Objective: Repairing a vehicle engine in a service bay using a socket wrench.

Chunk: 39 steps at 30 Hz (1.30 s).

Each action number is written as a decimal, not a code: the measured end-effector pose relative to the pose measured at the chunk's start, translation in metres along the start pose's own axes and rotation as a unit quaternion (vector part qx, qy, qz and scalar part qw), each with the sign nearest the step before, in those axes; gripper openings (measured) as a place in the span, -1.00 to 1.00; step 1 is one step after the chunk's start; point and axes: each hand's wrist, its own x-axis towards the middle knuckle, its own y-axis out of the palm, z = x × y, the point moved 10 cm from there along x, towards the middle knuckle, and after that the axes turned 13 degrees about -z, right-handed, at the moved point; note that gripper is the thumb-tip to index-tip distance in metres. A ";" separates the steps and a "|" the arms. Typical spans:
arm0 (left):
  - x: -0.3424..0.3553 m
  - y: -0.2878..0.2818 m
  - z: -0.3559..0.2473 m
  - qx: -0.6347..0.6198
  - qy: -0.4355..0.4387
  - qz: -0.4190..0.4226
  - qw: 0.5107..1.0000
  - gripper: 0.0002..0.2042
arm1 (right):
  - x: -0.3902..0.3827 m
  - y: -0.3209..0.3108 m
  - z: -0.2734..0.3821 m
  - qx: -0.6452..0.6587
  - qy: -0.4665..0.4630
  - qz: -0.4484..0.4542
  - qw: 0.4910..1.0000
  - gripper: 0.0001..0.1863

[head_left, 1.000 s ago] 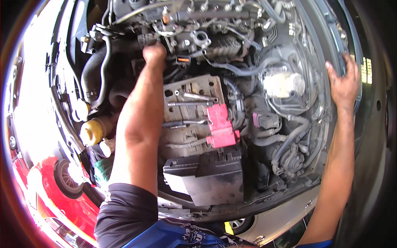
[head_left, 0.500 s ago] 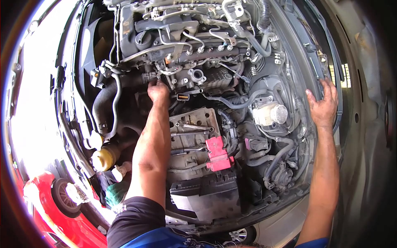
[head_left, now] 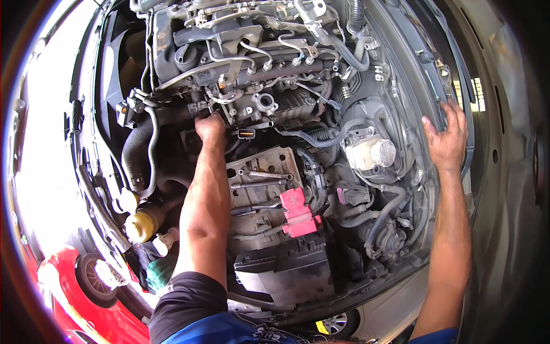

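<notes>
My left hand (head_left: 210,127) reaches deep into the engine bay, below the metal fuel rail (head_left: 269,75) of the engine (head_left: 172,54). Its fingers are curled in among small pipes and connectors; whatever they pinch is hidden. A round metal flange (head_left: 265,104) and a dark connector (head_left: 246,133) lie just to its right. My right hand (head_left: 448,137) rests on the black cowl edge (head_left: 429,86) at the right, fingers stretched out and thumb apart, holding nothing. Between my arms, wrenches (head_left: 265,175) lie on the dirty battery tray (head_left: 281,157).
A red terminal cover (head_left: 299,212) sits above a black fuse box (head_left: 286,269). The brake fluid reservoir (head_left: 382,153) stands toward the right. By my left forearm are a yellowish reservoir (head_left: 140,226) and a thick black hose (head_left: 137,152). A red car (head_left: 69,286) stands at lower left.
The engine bay has shifted slightly left and up in view. My left hand stays at the same spot among the pipes, its fingers a little more bunched. My right hand remains on the cowl.
</notes>
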 end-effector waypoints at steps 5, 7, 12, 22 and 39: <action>0.020 -0.003 0.023 -0.055 -0.021 0.014 0.998 -0.71 | -0.001 0.000 -0.002 -0.017 -0.007 -0.002 1.000 -0.42; 0.038 -0.013 0.030 -0.025 -0.069 0.026 0.997 -0.73 | 0.000 0.002 0.000 -0.010 -0.011 -0.006 1.000 -0.42; 0.004 0.008 0.035 -0.161 -0.229 0.084 0.956 -0.81 | -0.001 0.001 -0.005 -0.009 -0.014 -0.004 1.000 -0.42; -0.018 0.011 0.026 -0.251 -0.258 0.095 0.928 -0.90 | -0.003 0.003 -0.008 -0.030 -0.009 0.009 0.999 -0.42; 0.087 -0.029 0.027 0.000 0.095 0.079 0.992 -0.67 | 0.000 0.012 0.009 0.013 0.010 -0.001 1.000 -0.43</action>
